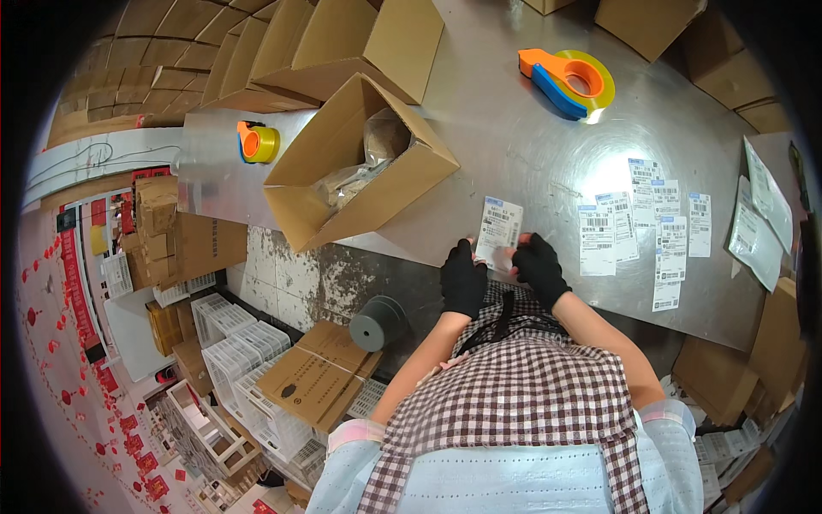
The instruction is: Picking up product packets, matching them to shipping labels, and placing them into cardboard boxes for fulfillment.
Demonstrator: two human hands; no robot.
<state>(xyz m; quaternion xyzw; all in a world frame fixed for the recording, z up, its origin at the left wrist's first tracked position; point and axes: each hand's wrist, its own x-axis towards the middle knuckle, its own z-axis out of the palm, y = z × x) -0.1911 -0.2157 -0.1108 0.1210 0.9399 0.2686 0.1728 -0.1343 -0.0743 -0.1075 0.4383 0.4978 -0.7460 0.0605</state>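
A white printed shipping label (500,230) with a blue top edge lies at the near edge of the metal table, tilted slightly. Both my hands wear black fingerless gloves. My left hand (464,278) pinches the label's lower left side with curled fingers. At its lower right side my right hand (540,267) closes on the same label; its fingertips look a little blurred. To the left stands an open cardboard box (300,193), with wrapped items in clear plastic (381,141) inside. Several more shipping labels (598,242) are spread on the table to the right of my hands.
A large orange-and-blue tape dispenser (561,81) sits at the far right of the metal table (479,103), a smaller tape dispenser (257,142) at far left. White plastic mailers (758,231) lie on the right edge. Below left are a grey bucket (378,324) and flattened cardboard (312,377) on crates.
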